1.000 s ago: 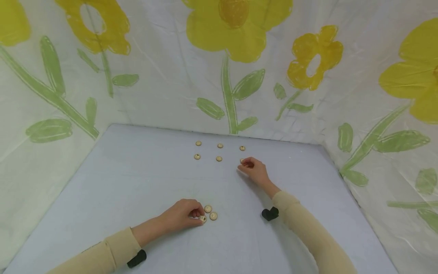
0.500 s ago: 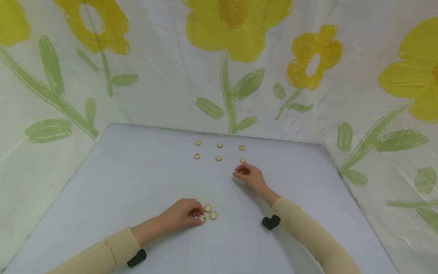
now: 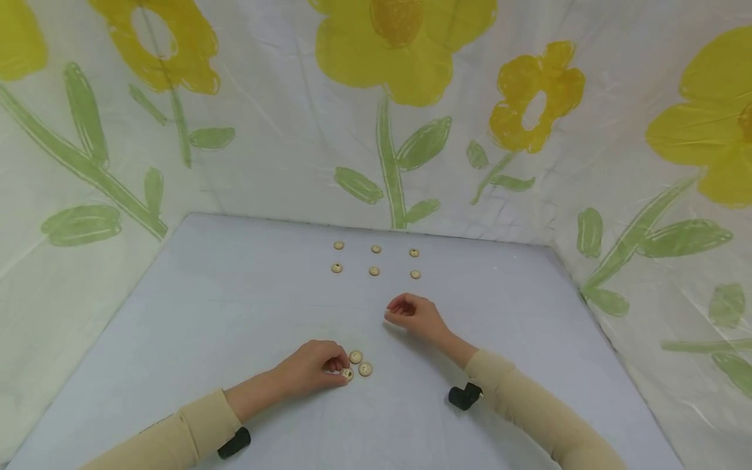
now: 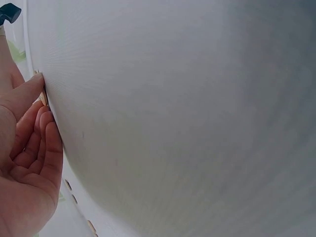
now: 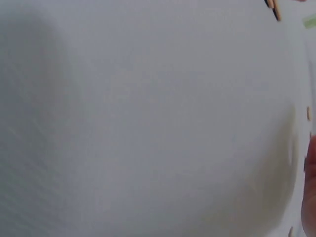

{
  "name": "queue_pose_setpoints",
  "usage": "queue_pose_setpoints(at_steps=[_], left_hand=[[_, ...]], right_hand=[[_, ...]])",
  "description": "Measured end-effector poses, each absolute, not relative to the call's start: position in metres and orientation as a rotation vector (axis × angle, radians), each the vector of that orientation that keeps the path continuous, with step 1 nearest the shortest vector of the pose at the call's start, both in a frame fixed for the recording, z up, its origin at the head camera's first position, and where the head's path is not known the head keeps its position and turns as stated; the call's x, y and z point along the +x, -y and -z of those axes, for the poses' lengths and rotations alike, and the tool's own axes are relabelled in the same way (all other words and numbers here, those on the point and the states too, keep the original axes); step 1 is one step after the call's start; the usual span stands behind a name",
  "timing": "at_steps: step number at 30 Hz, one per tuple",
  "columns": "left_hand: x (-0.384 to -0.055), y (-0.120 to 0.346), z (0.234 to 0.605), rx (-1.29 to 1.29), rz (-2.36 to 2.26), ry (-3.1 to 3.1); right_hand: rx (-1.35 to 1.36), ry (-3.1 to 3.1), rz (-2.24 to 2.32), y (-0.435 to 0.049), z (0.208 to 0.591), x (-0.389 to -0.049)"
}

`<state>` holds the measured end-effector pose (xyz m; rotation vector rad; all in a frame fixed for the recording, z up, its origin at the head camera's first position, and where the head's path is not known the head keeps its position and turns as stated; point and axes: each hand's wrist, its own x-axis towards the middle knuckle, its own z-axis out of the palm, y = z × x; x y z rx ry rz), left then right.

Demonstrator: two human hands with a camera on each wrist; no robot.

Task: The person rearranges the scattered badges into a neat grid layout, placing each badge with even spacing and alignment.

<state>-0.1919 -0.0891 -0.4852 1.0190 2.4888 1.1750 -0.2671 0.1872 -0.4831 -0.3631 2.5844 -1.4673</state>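
My left hand (image 3: 314,369) pinches a small round wooden disc (image 3: 347,375) by its edge, with dark marks on its face. In the left wrist view, thumb and fingertips meet at the disc (image 4: 45,97), seen edge-on close to the table. Two more wooden discs, one upper (image 3: 356,357) and one lower (image 3: 365,369), lie flat just right of it. My right hand (image 3: 416,316) hovers over the middle of the table, fingers loosely bent and nothing visible between them. Only part of the right hand (image 5: 310,192) shows at the right edge of the right wrist view.
Toward the back of the pale table (image 3: 235,281), more wooden discs lie in two rows of three, including a front-right disc (image 3: 415,275) and a back-left disc (image 3: 339,245). A white flower-painted sheet (image 3: 276,163) stands around the table. Black devices sit under both wrists.
My right hand has drawn back from the front-right disc of the rows, moving nearer and to the left, leaving that disc in full view. The left hand stays in place on its disc.
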Motion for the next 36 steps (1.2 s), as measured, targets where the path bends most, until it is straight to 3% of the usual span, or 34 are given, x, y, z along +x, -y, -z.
queue_pose_setpoints(at_steps=[36], left_hand=[[-0.192,0.089,0.483,1.017,-1.190,-2.477]], right_hand=[[-0.932,-2.481,1.198,-0.169,0.486,-0.215]])
